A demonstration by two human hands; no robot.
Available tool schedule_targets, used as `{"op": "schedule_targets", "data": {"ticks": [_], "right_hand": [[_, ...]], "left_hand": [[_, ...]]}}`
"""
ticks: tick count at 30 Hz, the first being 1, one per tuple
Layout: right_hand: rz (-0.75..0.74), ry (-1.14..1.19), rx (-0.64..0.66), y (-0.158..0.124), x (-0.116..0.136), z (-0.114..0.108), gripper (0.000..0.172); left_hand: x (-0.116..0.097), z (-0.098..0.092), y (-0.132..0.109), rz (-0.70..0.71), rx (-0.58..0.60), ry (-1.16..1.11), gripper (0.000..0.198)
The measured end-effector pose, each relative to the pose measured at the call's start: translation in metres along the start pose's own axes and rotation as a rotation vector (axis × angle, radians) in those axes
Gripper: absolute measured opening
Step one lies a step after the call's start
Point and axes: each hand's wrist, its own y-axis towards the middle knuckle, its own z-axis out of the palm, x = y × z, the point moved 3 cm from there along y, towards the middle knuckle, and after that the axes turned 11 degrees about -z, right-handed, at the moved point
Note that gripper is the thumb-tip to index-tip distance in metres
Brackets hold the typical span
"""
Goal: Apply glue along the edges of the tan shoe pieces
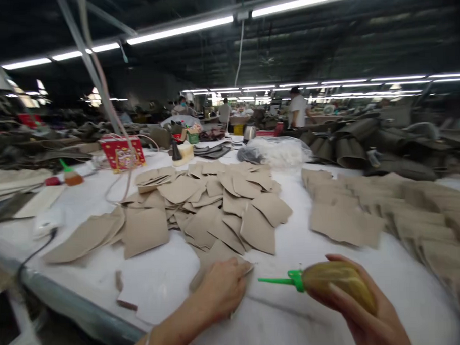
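My right hand [378, 318] is wrapped round a squeeze bottle of amber glue [337, 284]. The bottle lies nearly level, and its long green nozzle points left towards my left hand. At the front of the white table, my left hand [221, 288] is closed on a beige cut piece [201, 271], with fingers curled at the piece's right edge. Most of that piece is hidden by the hand. Just beyond lies a loose heap of similar beige cut pieces [205, 223], some overlapping. The nozzle tip is apart from the piece.
Overlapping rows of beige pieces [341, 219] cover the table's right side. A red box [122, 153], a second green-tipped bottle [70, 175] and a plastic bag [276, 150] stand farther back. Brown scraps [127, 304] lie near the front edge. Several people work in the distance.
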Motion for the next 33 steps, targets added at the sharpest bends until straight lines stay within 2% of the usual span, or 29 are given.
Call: {"op": "schedule_targets", "data": {"ticks": [3, 6, 13, 21, 23, 26, 29, 33], "right_hand": [[-0.060, -0.205, 0.040, 0.002, 0.015, 0.004, 0.062], [-0.153, -0.341, 0.082, 0.004, 0.017, 0.008, 0.057], [-0.341, -0.473, 0.230, 0.010, 0.002, 0.015, 0.051], [-0.542, -0.507, 0.316, 0.014, 0.004, 0.027, 0.044], [-0.561, -0.511, 0.328, 0.013, 0.003, 0.026, 0.042], [-0.506, -0.512, 0.334, 0.013, 0.000, 0.024, 0.043], [-0.448, -0.512, 0.299, 0.015, -0.003, 0.021, 0.044], [-0.452, -0.524, 0.257, 0.016, -0.006, 0.019, 0.043]], "left_hand": [[0.003, 0.003, 0.004, -0.001, 0.008, 0.013, 0.043], [0.003, 0.003, 0.004, 0.007, 0.013, 0.011, 0.043], [0.002, 0.003, 0.004, 0.006, -0.003, 0.046, 0.044], [0.001, 0.002, 0.003, 0.004, 0.000, 0.036, 0.042], [0.001, 0.002, 0.002, -0.001, 0.004, 0.033, 0.042], [0.001, 0.002, 0.002, -0.007, 0.008, 0.049, 0.042], [0.000, 0.002, 0.001, -0.002, 0.010, 0.058, 0.042], [-0.002, 0.001, -0.001, -0.013, 0.017, 0.084, 0.042]]}}
